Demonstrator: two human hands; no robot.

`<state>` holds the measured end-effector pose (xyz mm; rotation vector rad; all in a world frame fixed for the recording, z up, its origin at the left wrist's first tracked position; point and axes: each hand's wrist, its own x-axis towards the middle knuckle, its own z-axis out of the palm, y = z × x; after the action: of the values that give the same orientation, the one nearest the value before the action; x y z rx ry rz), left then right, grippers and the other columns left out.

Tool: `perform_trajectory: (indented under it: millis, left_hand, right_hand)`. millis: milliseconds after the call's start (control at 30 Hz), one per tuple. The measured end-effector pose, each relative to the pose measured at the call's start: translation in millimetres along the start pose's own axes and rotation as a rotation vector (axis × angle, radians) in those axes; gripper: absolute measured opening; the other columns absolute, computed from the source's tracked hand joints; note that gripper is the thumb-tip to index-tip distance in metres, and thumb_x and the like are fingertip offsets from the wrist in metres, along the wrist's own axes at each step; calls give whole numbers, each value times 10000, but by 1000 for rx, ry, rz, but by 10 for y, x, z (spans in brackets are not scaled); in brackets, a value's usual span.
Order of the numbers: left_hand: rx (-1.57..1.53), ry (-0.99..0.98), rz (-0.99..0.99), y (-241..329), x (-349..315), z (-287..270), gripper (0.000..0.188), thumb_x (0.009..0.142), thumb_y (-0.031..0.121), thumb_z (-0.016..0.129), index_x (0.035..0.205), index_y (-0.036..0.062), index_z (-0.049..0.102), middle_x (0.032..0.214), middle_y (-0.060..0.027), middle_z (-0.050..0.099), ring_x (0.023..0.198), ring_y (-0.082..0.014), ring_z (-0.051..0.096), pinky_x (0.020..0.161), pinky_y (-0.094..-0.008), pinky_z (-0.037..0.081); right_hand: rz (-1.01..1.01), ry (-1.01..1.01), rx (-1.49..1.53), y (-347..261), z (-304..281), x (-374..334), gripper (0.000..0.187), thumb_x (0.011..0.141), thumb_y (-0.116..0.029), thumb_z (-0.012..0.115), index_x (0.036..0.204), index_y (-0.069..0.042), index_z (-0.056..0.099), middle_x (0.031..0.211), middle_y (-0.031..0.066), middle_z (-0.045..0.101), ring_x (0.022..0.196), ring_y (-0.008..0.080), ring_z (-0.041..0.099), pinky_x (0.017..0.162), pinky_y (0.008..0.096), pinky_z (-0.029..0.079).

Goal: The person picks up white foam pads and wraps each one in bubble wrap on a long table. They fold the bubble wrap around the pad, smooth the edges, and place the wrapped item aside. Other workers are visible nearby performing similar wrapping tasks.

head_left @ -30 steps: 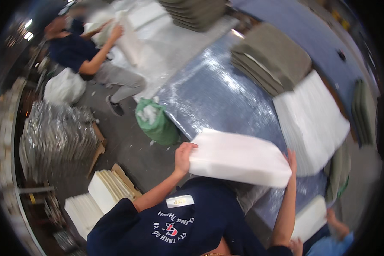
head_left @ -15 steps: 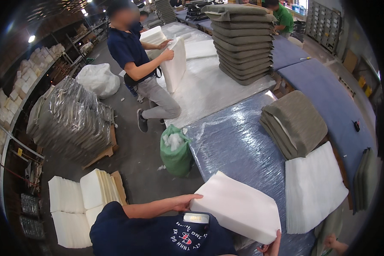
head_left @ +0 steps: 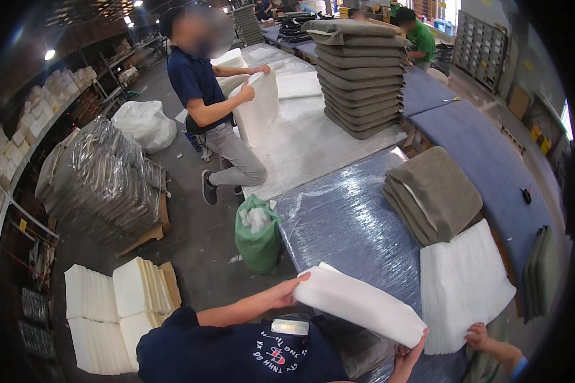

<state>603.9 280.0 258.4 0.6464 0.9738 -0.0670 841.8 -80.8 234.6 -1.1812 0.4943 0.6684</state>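
Left hand (head_left: 286, 293): its grip is closed on the left end of the white foam pad (head_left: 359, 305), fingers laid over the top edge.
Right hand (head_left: 407, 352): its grip clasps the pad's right lower corner from beneath, with the fingertips curled up on the edge.
White foam pad: held flat and slightly tilted between both hands, just above the near edge of the desk (head_left: 348, 223), right end lower than the left.
Desk: a long surface wrapped in shiny clear film, blue-grey beneath.
White sheet stack (head_left: 463, 287): lies on the desk just right of the pad; another person's hand (head_left: 477, 334) touches its near corner.
Grey cushion stack (head_left: 433, 195): lies beyond the white sheets, leaning a little.
Tall grey stack (head_left: 361, 76): stands further up the desk.
Green bag (head_left: 257, 233): on the floor against the desk's left side, open, with white scraps inside.
Wrapped bundle (head_left: 102, 182): film-covered stacks on a pallet, to the left.
Foam blocks (head_left: 118, 306): white slabs on the floor at lower left.
Co-worker (head_left: 214, 102): stands at the far desk, holding a white pad upright.
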Motion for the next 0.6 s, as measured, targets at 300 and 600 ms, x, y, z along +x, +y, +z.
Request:
perform_trajectory:
  millis: [300, 600]
  left_hand:
    - [121, -54, 69, -77, 26, -71, 772, 876, 778, 435, 1215, 98, 575, 943, -38, 639, 739, -118, 597, 692, -302, 503]
    - [1021, 135, 255, 135, 80, -279, 871, 914, 725, 422, 1291, -58, 485, 1124, -227, 613, 971, -312, 622, 914, -378, 492]
  right_hand:
    - [-49, -8, 180, -123, 194, 225, 491, 937, -648, 514, 797, -185, 593, 433, -78, 292, 349, 65, 282, 382, 251, 262]
    - [-106, 67, 245, 42, 174, 46, 394, 935, -565, 587, 920, -175, 640, 518, -80, 387, 448, 61, 365, 474, 241, 335]
